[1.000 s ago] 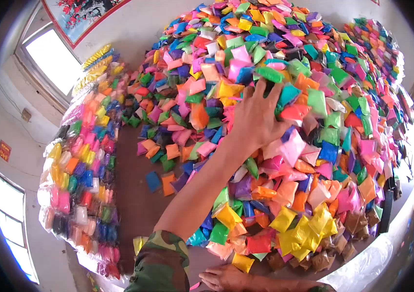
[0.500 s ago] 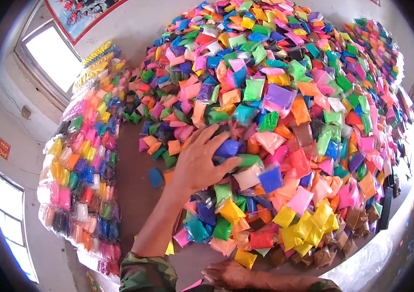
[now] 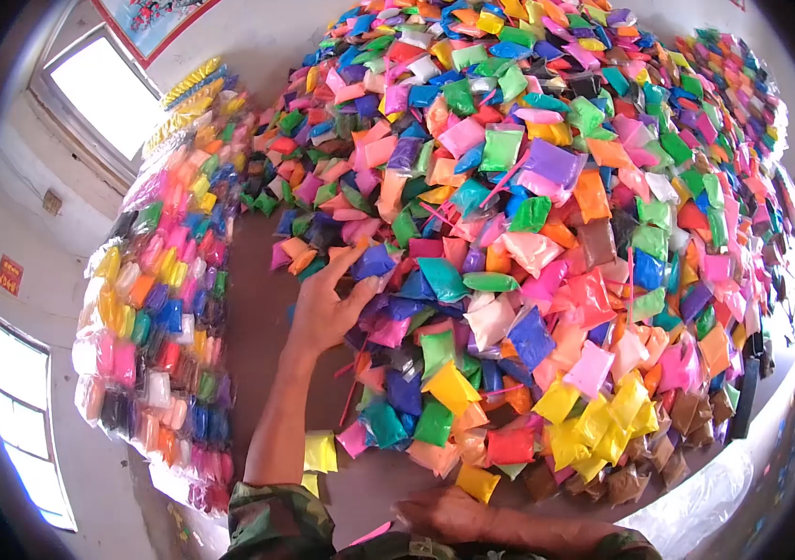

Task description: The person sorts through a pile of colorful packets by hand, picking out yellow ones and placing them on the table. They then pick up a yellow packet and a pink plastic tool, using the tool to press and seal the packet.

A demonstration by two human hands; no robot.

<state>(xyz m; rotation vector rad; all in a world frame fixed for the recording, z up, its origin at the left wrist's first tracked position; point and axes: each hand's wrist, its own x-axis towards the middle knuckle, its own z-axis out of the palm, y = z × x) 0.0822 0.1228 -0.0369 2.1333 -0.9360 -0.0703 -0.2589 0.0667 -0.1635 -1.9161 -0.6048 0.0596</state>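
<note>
My left hand (image 3: 325,301) is at the left edge of a big heap of small, soft, coloured packets (image 3: 500,282). Its thumb and fingers close around a blue packet (image 3: 374,262). Teal, green and dark blue packets lie just right of this hand. Low in the view, my right hand (image 3: 436,513) rests on the brown table (image 3: 262,308) with its fingers curled; whatever it may hold is hidden. A yellow packet (image 3: 478,482) lies right above it. Beside my left forearm are pale yellow pieces (image 3: 320,452).
Clear-wrapped stacks of coloured packets (image 3: 159,327) run along the table's left side. The heap rises high ahead, with thin pink sticks (image 3: 506,177) among it. Clear plastic sheeting (image 3: 696,504) is at the lower right. Windows (image 3: 19,411) and a wall are on the left.
My left hand has moved left from over the heap, its fingers drawing together around the blue packet. More packets and the pale yellow pieces now show. My right hand stays at the front.
</note>
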